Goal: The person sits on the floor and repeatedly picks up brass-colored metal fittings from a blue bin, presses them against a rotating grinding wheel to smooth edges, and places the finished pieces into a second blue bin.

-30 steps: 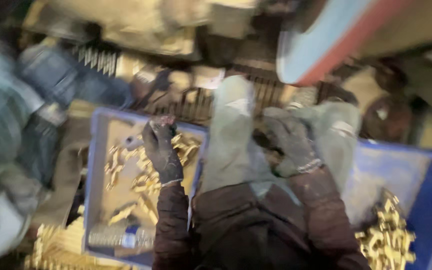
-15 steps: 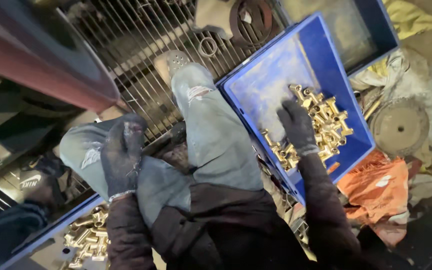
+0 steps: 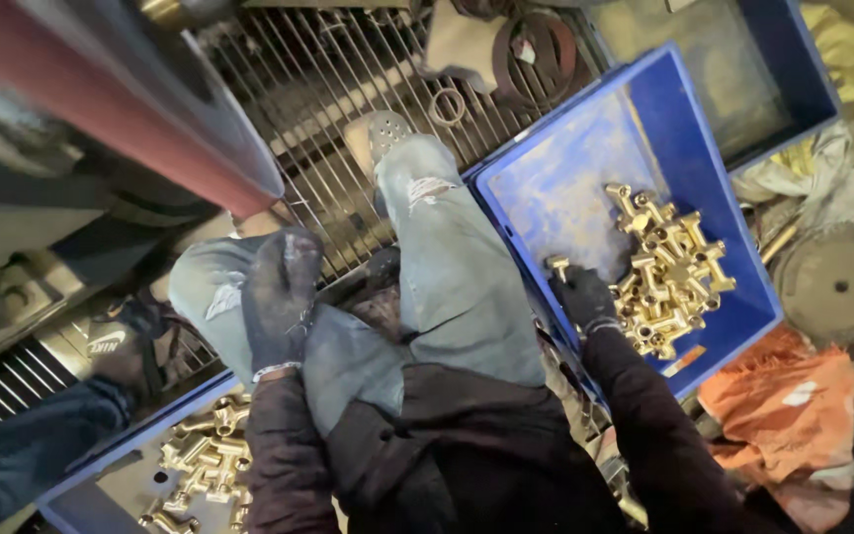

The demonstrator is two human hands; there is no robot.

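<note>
The scene is dim and warm-toned, with the strongest light falling on the right side, where the blue crate [image 3: 585,178] and the brass fittings [image 3: 669,272] glint with small highlights. The near left corner sinks into shadow. The red cylinder [image 3: 101,109] at far left is soft and smeared (close to the lens), and lines bow toward the edges.

A dim workshop with a metal floor grate [image 3: 328,119], an orange rag [image 3: 793,415] and a round metal disc [image 3: 837,287].

Golden fittings [image 3: 669,272], blue crate [image 3: 565,188]
</note>
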